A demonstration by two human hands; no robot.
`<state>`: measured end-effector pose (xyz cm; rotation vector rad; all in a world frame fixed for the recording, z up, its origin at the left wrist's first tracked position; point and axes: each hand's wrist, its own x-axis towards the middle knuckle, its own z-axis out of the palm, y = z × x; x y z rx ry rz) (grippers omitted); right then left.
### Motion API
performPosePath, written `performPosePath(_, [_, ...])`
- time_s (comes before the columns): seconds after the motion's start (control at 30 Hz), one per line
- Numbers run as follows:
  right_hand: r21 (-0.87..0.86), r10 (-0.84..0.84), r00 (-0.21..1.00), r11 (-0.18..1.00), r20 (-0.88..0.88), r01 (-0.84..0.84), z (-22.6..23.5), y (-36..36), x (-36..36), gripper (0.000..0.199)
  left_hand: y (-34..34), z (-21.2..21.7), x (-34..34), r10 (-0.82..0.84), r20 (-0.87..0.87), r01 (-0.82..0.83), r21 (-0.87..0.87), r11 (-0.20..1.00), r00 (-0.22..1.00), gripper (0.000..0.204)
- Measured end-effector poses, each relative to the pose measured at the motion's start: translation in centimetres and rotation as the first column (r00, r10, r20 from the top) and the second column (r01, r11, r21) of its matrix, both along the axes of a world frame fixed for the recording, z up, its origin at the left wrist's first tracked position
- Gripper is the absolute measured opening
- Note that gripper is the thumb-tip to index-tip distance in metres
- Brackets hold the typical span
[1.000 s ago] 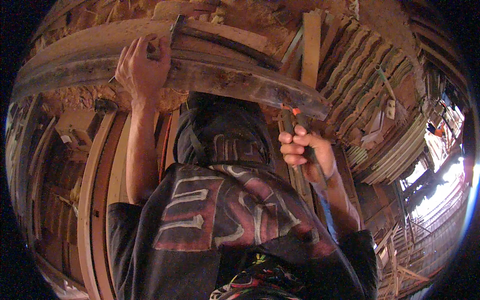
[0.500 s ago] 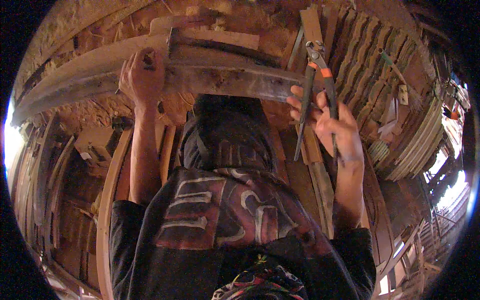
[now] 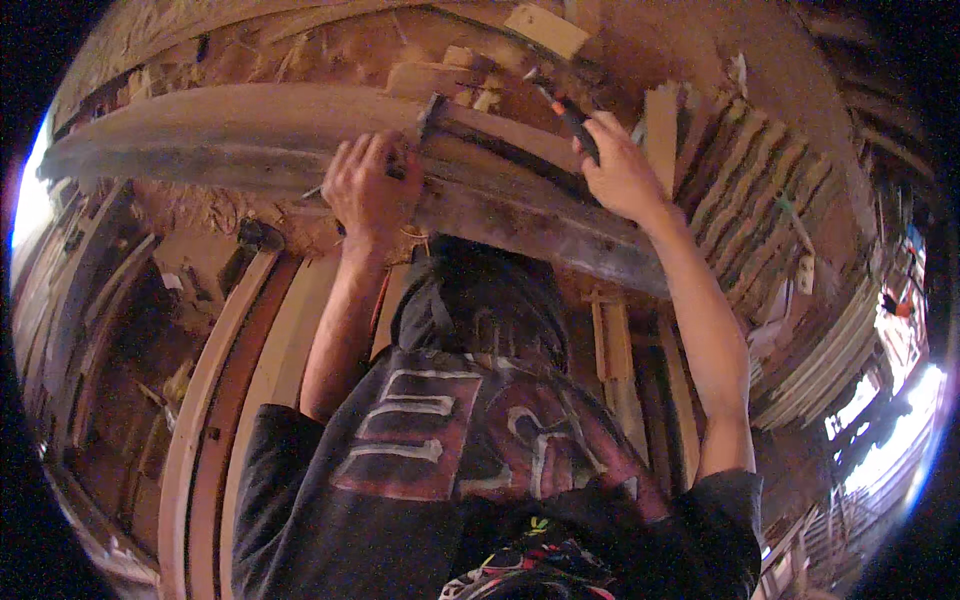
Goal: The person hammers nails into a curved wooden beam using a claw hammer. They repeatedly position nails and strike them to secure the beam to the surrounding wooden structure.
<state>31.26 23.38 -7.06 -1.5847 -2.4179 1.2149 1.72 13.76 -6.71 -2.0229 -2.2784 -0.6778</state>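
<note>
A long curved wooden beam (image 3: 540,220) with a greyed, worn face lies across in front of me. On its near side my left hand (image 3: 372,190) is closed, fingers curled over; a thin rod end sticks out beside the fingers, and what they hold is mostly hidden. Just past that hand, a dark upright metal piece (image 3: 431,114) stands against the beam. My right hand (image 3: 622,165) grips long pliers (image 3: 572,122) with black and orange handles. Their jaws point away to the upper left, beyond the beam's far edge and apart from it.
Wood offcuts (image 3: 548,30) and shavings lie behind the beam. Wavy-edged boards (image 3: 760,170) are stacked at the right. Long wooden strips (image 3: 190,430) run toward me at the left, near a dark hammer-like head (image 3: 262,236).
The pliers have swung from upright with spread handles to tilted away, handles gathered in my right hand. That hand has moved farther out. In view, my left hand and the beam have shifted right.
</note>
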Motion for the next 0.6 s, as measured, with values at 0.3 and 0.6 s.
performPosePath(0.3, [0.370,0.395,0.903,0.875,-0.172,-0.312,-2.4,1.6,-17.0,0.036,-2.8,1.2,-0.4,-0.073,0.282,0.024,0.174,0.985,0.957,0.015])
performPosePath(0.6, [0.303,0.532,0.767,0.843,-0.358,-0.444,-7.4,-0.1,-28.0,0.044,-2.9,1.7,-0.4,-0.107,0.337,0.022,0.246,0.969,0.935,0.019])
